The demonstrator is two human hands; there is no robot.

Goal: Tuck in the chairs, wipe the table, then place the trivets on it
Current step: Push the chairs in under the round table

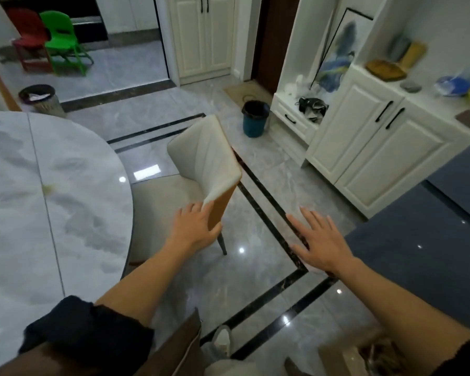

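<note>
A cream dining chair [201, 156] with a tan back panel stands beside the round marble table [38, 202], its seat partly under the table edge. My left hand [196, 229] rests on the near corner of the chair's backrest, fingers on the cream front and thumb against the tan back. My right hand [315, 240] hovers over the floor to the right, fingers spread and holding nothing. A yellowish spot [49, 189] marks the tabletop. No trivets are identifiable in view.
A second brown chair back [185, 346] is close below me. A dark counter [429, 240] stands at right, white cabinets [364, 147] beyond it. A teal bin [255, 119] and a grey bin [40, 100] sit on the tiled floor; red and green plastic chairs [52, 36] stand far left.
</note>
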